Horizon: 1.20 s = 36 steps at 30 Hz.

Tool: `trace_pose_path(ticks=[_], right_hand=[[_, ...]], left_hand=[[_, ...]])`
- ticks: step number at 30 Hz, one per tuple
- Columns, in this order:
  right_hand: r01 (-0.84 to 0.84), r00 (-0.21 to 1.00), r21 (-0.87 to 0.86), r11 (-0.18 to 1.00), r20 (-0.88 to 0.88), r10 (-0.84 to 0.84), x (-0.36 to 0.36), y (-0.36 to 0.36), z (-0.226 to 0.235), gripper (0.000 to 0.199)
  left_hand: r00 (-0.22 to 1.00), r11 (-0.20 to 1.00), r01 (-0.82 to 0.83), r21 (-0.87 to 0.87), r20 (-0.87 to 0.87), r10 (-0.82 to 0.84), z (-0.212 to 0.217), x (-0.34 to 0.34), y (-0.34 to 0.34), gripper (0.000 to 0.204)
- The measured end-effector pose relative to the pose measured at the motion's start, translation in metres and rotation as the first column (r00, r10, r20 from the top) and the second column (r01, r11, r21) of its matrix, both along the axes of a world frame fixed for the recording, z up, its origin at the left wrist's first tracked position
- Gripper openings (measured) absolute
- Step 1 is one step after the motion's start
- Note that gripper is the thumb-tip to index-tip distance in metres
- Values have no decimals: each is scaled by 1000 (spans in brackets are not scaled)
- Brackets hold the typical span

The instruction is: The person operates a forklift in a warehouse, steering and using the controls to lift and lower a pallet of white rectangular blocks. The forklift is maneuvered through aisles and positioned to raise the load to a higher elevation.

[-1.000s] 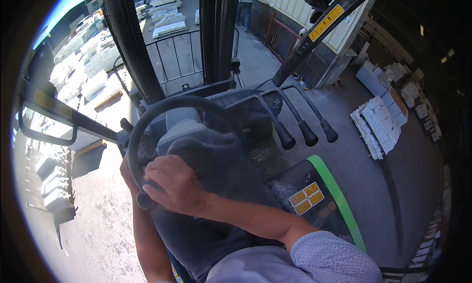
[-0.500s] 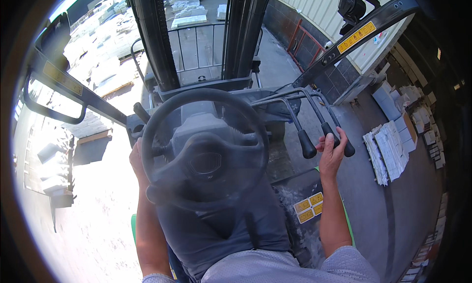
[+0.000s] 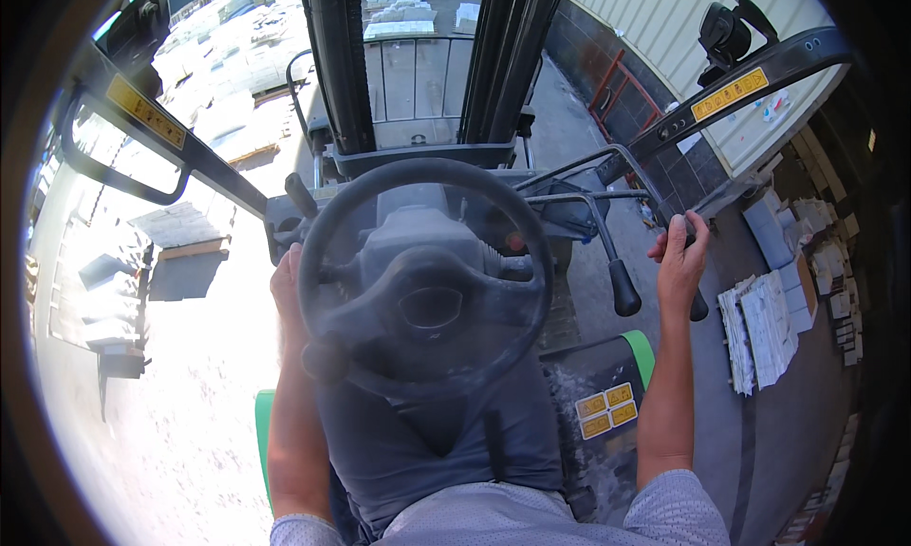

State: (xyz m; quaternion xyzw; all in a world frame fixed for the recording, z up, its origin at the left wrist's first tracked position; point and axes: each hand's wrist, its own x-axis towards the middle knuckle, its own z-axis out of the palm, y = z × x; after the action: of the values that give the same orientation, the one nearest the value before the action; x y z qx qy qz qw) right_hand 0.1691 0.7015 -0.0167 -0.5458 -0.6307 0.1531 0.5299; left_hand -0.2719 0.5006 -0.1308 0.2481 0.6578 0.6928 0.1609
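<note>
I sit behind the black steering wheel [image 3: 427, 273] of a forklift, with a round spinner knob [image 3: 325, 362] at its lower left. My left hand [image 3: 287, 282] is beside the wheel's left rim, below a short stubby lever [image 3: 301, 195]; its fingers are mostly hidden. On the right, my right hand [image 3: 681, 261] is closed around the dark knob of a control lever [image 3: 651, 187], which is tilted forward. A second lever knob [image 3: 623, 288] stands to its left, untouched. Another knob [image 3: 699, 307] shows just behind my right wrist.
Ahead rise the dark mast [image 3: 340, 72] and a load backrest [image 3: 413, 81]. Stacked pale slabs [image 3: 220, 119] spread over the bright yard at left. To the right are a ribbed wall [image 3: 655, 24], a red metal frame [image 3: 622, 95] and stacked white boards [image 3: 759, 333].
My right hand has moved forward, and the lever it holds has tilted forward with it, away from the other knobs. My left hand stays by the wheel. The whole view has shifted slightly.
</note>
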Motion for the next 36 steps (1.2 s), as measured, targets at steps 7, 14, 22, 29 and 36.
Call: trace_pose_path(ticks=[7,14,22,29,36], right_hand=[[44,995,-18,999,88,-42,16,-7,-40,47],[-175,970,400,900,227,88,-39,-86,-52,38],[-789,615,149,597,208,761,-185,-167,-71,49],[-826,560,200,527,180,809,-258,-155,-74,58],[-840,528,267,473,203,824,-339,-118,-66,54]], left_hand=[[996,999,-48,-17,-77,46,-3,1,19,47],[994,1000,7,9,-108,-6,-5,-14,36,49],[978,998,-59,-1,-200,58,-3,-28,54,50],[963,1000,10,11,-268,-7,-4,-55,78,51],[991,1000,20,1,-132,-19,-19,-85,110,53]])
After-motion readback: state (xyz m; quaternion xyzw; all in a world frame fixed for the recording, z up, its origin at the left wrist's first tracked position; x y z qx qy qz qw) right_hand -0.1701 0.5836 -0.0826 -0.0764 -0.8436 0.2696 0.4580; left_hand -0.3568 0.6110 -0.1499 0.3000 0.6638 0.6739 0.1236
